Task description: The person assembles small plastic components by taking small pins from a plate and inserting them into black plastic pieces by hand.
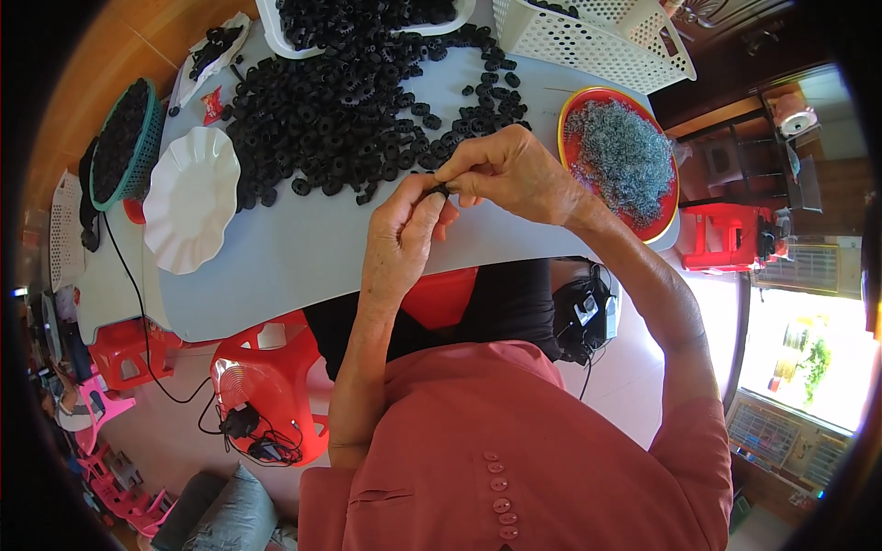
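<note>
Near the table's front edge, my left hand (404,230) pinches a small black plastic part (441,190) between thumb and fingers. From the other side, the closed fingertips of my right hand (516,174) meet at the same part; whether they hold a second tiny piece is hidden. Just beyond both hands spreads a large pile of small black ring-like plastic parts (317,115). Right of my right hand, a round red tray with a yellow rim (675,184) holds a heap of fine blue-grey pieces (620,151), too small to make out singly.
A white scalloped plate (191,200) lies left on the grey table (266,280). Beyond it is a green basket (147,147) of black pieces. A white perforated basket (597,41) and a white tub (299,46) stand at the back. A red stool (276,386) carries cables.
</note>
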### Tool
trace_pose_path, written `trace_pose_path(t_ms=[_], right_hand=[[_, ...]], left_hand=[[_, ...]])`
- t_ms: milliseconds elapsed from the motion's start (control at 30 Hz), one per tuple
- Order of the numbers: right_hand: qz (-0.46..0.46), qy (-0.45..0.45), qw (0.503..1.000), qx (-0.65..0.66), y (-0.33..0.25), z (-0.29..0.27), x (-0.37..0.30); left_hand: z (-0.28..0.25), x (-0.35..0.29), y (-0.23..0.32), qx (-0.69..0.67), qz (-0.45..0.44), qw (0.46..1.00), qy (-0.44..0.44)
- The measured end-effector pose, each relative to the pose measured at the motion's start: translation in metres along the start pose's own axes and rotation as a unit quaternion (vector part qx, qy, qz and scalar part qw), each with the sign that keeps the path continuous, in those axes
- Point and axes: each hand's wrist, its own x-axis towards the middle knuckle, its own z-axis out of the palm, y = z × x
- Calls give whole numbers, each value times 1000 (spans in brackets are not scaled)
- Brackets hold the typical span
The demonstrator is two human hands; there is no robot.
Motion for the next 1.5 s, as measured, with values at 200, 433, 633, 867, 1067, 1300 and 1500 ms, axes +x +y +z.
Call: trace_pose_path(t_ms=[200, 433, 633, 867, 1067, 1300, 1500], right_hand=[[-58, 57, 995, -65, 2, 9, 1], [-133, 111, 974, -146, 0, 20, 1], [-168, 135, 953, -215, -4, 24, -6], [-214, 158, 888, -374, 11, 37, 8], [-228, 183, 886, -360, 16, 38, 7], [-213, 168, 865, -423, 4, 42, -8], [-184, 169, 895, -369, 7, 33, -12]], left_hand=[[5, 3, -4, 7, 8, 999, 32], [3, 1, -5, 23, 46, 997, 55], [0, 3, -9, -139, 14, 989, 45], [-5, 3, -7, -226, -38, 970, 78], [-7, 7, -3, -193, -94, 977, 11], [17, 0, 1, -331, -108, 932, 104], [24, -7, 4, -345, -79, 932, 84]])
